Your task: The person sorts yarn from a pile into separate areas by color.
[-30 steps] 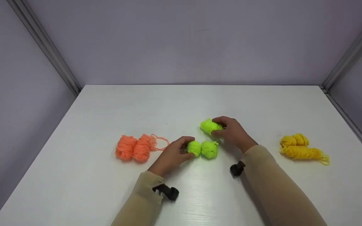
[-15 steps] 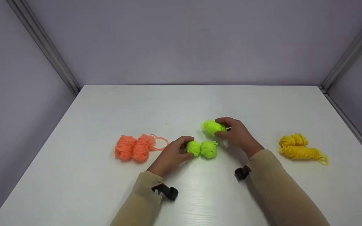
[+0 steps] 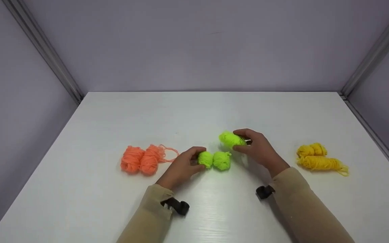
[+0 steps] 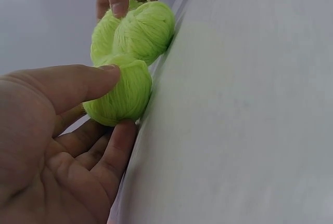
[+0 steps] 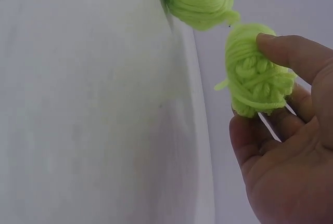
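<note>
My left hand (image 3: 182, 167) pinches a small neon-green yarn ball (image 3: 205, 159) on the white table between thumb and fingers. A second green yarn ball (image 3: 222, 160) sits against its right side. Beyond these, my right hand (image 3: 259, 147) holds a longer green yarn skein (image 3: 230, 139) by its right end. In the right wrist view the thumb lies on one side of this skein (image 5: 255, 73) and the fingers on the other, with a gap between the skein and the table. The left wrist view shows the pinched ball (image 4: 122, 96) in front of the other green yarn.
Two orange yarn skeins (image 3: 149, 162) lie side by side to the left, a loose loop trailing toward my left hand. On the right lie a yellow yarn skein (image 3: 319, 163) and a smaller yellow bundle (image 3: 312, 150). Walls stand behind and beside the table (image 3: 167, 111).
My right hand has moved right and slightly nearer, bringing the green skein with it. My left hand keeps its pinch on the ball; the head view has shifted a little.
</note>
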